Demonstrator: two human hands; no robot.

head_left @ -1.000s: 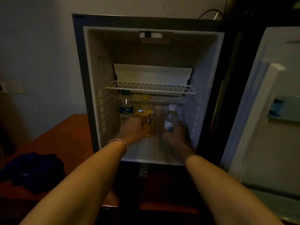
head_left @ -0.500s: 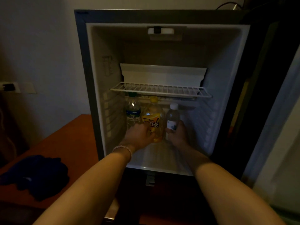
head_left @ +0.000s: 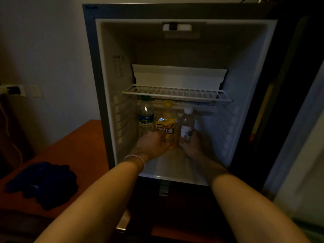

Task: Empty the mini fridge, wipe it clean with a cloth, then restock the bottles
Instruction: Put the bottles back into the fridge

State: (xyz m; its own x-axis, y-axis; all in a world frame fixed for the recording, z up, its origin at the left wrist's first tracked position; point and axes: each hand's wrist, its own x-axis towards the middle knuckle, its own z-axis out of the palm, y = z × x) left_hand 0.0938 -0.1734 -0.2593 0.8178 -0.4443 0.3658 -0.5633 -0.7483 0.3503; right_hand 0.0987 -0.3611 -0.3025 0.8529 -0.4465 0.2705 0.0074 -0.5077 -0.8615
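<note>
Head view: the open white-lined mini fridge (head_left: pixel 112 95) stands with its white wire shelf (head_left: pixel 177 93) bare, and all three bottles stand upright in a row on the fridge floor just below that shelf. Farthest left under the shelf is a clear plastic bottle with a green cap and blue-green label (head_left: pixel 145 118); in the middle, a yellow-capped plastic bottle of amber tea with a yellow label (head_left: pixel 167 123); to its right, a smaller clear plastic bottle with a white cap (head_left: pixel 187 122).

The left hand (head_left: pixel 152 144) is curled round the lower body of the tea bottle. The right hand (head_left: pixel 192 146) grips the base of the small white-capped bottle, thumb across its label. The green-capped bottle is untouched.

Handling, as a judgement: the tea bottle looks nearly full, so fairly heavy for one hand; its thin plastic wall will give under a squeeze, and any condensation would make it slippery. A hold at mid-body, on the label, should be firmer than at the base. The small bottle should be light and easy to lift, but tall enough to clip the shelf if raised straight.

Left of the fridge, a crumpled dark blue cloth (head_left: pixel 43 183) lies on the reddish wooden tabletop (head_left: pixel 77 146).
</note>
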